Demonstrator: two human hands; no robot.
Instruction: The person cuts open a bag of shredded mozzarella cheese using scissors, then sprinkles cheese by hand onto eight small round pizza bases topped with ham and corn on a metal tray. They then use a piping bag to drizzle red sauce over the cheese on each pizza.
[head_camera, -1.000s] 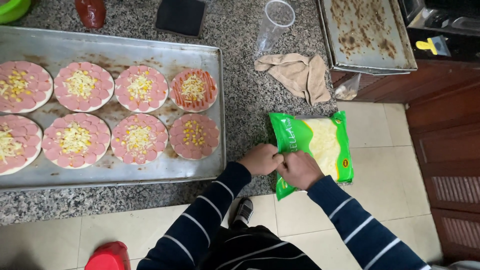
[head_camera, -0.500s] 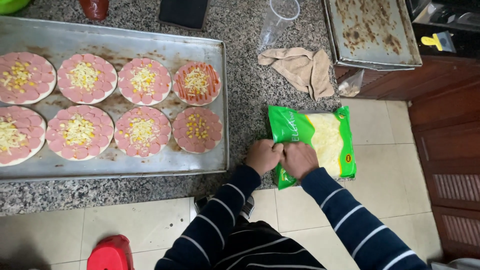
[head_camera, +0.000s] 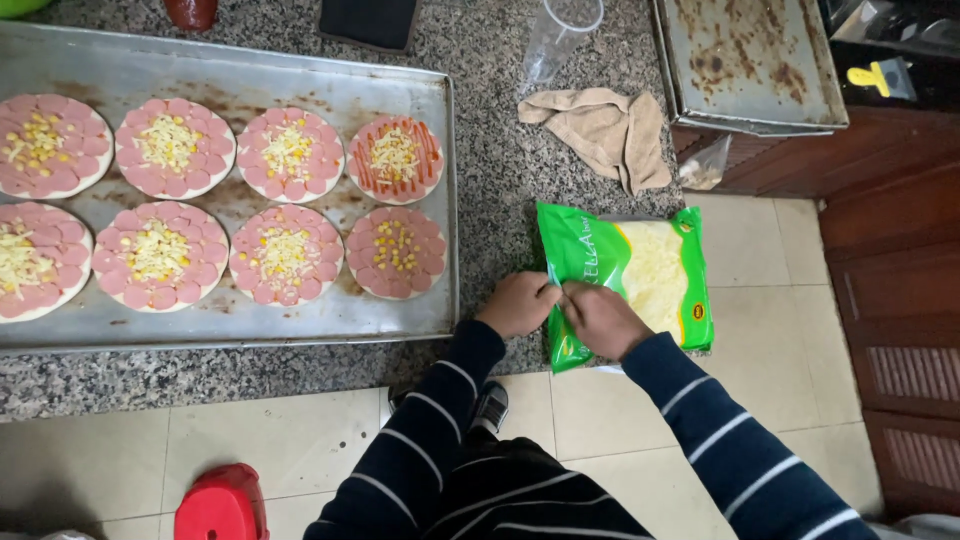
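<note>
Both hands meet at the near left edge of a green bag of shredded cheese (head_camera: 625, 275), which lies at the near edge of the speckled granite counter (head_camera: 500, 150) and overhangs the tiled floor (head_camera: 760, 300). The left hand (head_camera: 518, 303) pinches the bag's green edge with closed fingers. The right hand (head_camera: 598, 318) is closed on the same edge just beside it, the two hands touching or nearly so. Both forearms wear dark sleeves with thin pale stripes. The bag's clear window shows pale shredded cheese inside.

To the left of the bag, just beside the left hand, sits a large metal baking tray (head_camera: 330, 325). It carries eight small round pizzas in two rows. Seven of them are ringed with pink sausage slices and topped with cheese or corn; the far right one (head_camera: 395, 158) shows red sauce stripes under shredded cheese. The near right pizza (head_camera: 396, 251) carries corn kernels and lies closest to the hands.

Farther on the counter, a crumpled beige cloth (head_camera: 605, 130) lies beyond the bag, and a clear plastic cup (head_camera: 558, 35) lies tipped just beyond the cloth. A second, stained metal tray (head_camera: 750, 60) rests at the far right. On the floor at the near left stands a red stool (head_camera: 222, 503).
</note>
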